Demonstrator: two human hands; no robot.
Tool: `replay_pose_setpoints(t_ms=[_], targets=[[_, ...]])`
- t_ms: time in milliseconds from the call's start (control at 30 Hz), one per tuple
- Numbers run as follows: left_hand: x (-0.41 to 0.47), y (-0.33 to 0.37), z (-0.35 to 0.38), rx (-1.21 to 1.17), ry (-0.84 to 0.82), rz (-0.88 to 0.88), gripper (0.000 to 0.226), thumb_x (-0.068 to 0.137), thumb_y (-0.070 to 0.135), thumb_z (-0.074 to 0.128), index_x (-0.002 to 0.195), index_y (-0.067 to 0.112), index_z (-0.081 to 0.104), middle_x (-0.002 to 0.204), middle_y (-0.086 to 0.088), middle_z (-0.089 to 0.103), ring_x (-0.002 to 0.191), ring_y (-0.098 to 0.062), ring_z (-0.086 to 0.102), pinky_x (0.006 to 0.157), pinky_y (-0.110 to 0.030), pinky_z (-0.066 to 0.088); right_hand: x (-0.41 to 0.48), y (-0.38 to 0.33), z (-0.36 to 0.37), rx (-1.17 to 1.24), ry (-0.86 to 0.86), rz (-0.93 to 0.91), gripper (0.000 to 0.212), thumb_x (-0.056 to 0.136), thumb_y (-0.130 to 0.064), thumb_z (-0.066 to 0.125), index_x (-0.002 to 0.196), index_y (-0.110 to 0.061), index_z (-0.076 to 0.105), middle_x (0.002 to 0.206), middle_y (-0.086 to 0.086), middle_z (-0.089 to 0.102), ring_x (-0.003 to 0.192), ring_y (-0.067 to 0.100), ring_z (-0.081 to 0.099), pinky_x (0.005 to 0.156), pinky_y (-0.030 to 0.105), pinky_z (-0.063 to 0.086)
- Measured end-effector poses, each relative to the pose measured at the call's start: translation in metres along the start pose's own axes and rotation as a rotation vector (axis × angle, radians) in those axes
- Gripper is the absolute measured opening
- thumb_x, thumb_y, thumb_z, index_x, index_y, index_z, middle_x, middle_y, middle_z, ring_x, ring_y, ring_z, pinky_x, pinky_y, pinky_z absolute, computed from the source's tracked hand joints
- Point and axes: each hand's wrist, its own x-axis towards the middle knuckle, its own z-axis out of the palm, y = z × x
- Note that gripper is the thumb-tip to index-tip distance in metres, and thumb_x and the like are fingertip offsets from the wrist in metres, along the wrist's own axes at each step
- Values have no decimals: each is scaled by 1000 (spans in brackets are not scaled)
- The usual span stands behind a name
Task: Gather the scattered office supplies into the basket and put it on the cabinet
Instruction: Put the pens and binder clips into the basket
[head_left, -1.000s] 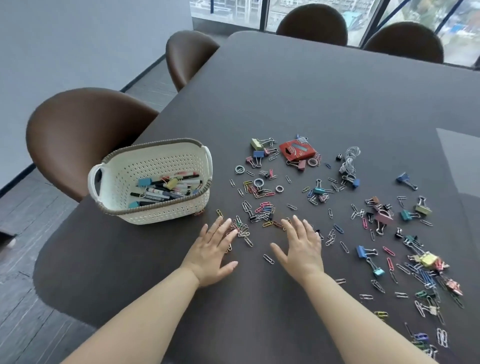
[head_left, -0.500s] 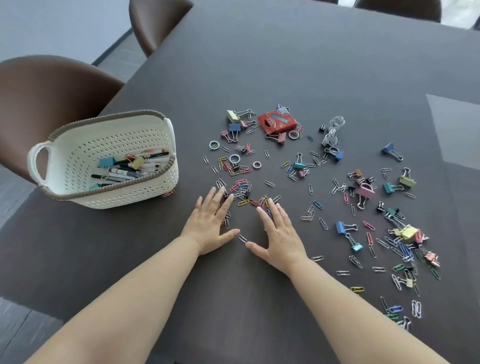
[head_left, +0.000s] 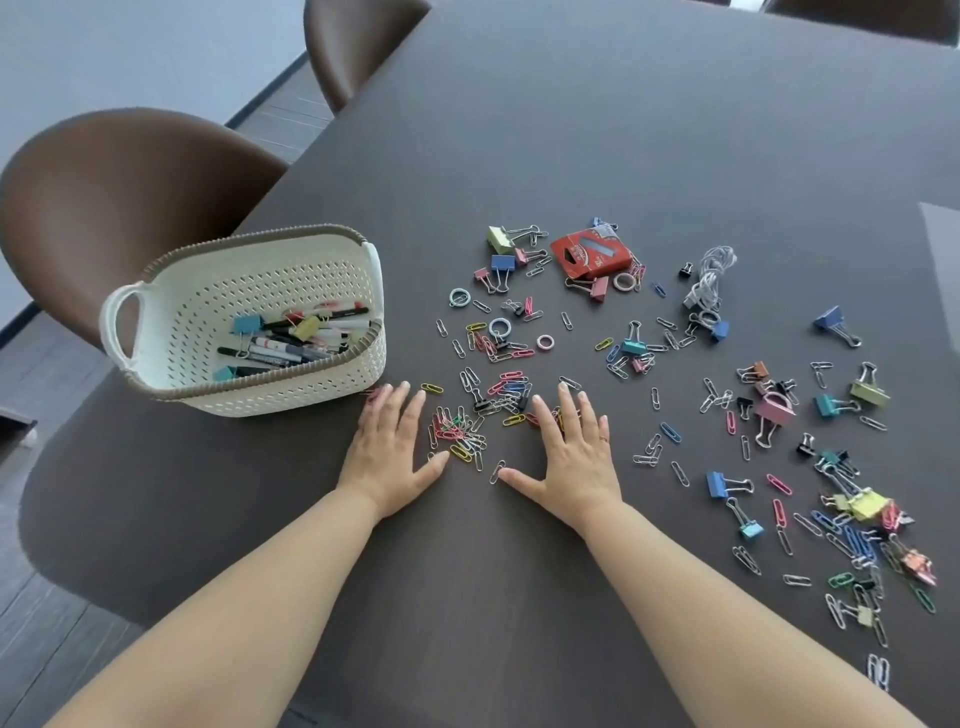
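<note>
Two bare forearms reached up from the bottom edge of the frame onto the dark table (head_left: 571, 130); the left hand (head_left: 390, 449) lay flat, palm down, fingers spread and released, grasping nothing; the right hand (head_left: 574, 457) lay likewise flat and open, a ring on one finger, holding nothing. Between the two hands, at the centre of the frame, sat a small heap of coloured paper clips (head_left: 457, 434), the left thumb just beside its lower edge; one loose clip (head_left: 497, 472) lay touching or nearly touching the right thumb tip. To the lower right, more paper clips and binder clips (head_left: 860, 512) lay strewn towards the frame's right edge. Left of centre, just above the left hand, stood the white perforated basket (head_left: 270, 397) with a brown rim, upright on the table near its left edge; inside it lay pens (head_left: 296, 343) and a few binder clips. Higher, right of centre, a red box (head_left: 592, 254) rested among scattered clips and small rings; a coiled white cable (head_left: 709, 278) lay to its right. In the upper left, two brown chairs (head_left: 124, 197) stood beside the table.
</note>
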Motion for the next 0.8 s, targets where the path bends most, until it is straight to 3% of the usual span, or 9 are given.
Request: replay_pose_setpoints(t_ms=[100,200,267,367,433,533,633,800], targets=[[-4,-1,1,-61,78,150,76,77,58,29,139,13,33,145,-12,35,134,-24,24,112,-40,26,4,-2,-1,21,16,-9,98,73,-76,43,147,-30,-3,156,2,-14,143,24,-18,116,47,-6],[-4,-4,3,-50,162,141,61,80,50,36,129,13,37,133,-15,48,126,-25,29,107,-42,27,7,-2,-3,3,13,-15,99,72,-77,43,146,-32,-4,156,1,-15,142,24,-18,116,48,-6],[-4,-6,2,-13,144,118,68,79,53,32,134,14,34,140,-15,41,132,-25,20,110,-47,26,9,-2,-5,-32,9,-8,100,71,-79,41,146,-33,-6,156,1,-16,142,26,-19,116,50,-6],[0,-5,-2,53,-56,77,94,70,70,13,147,17,6,156,-9,-1,142,-25,-11,114,-46,-1,11,-1,-5,-60,-5,47,104,67,-84,37,144,-34,-12,155,0,-19,141,31,-21,114,55,-6],[6,-1,-3,127,-117,110,103,63,79,7,146,19,-8,155,-7,-15,140,-27,-21,112,-44,-11,13,-1,-4,-75,-23,71,105,66,-86,33,143,-34,-16,155,0,-21,140,32,-23,113,56,-7],[20,4,-1,196,-132,184,114,54,91,-5,144,21,-16,154,-7,-20,139,-28,-23,112,-44,-12,22,0,-6,-81,-34,84,106,65,-87,29,142,-34,-19,154,0,-24,140,31,-25,112,57,-9],[40,9,-2,213,-144,191,109,48,88,-14,135,25,-30,152,-5,-25,138,-27,-26,112,-48,-10,40,6,-13,-82,-24,91,106,65,-87,30,142,-34,-20,154,1,-24,139,31,-26,113,58,-9],[82,16,-9,178,-128,107,102,63,86,7,139,27,-27,152,-2,-28,136,-27,-31,110,-55,-12,77,15,-25,-120,-23,30,106,61,-90,30,141,-41,-19,154,0,-26,139,33,-26,112,59,-8]])
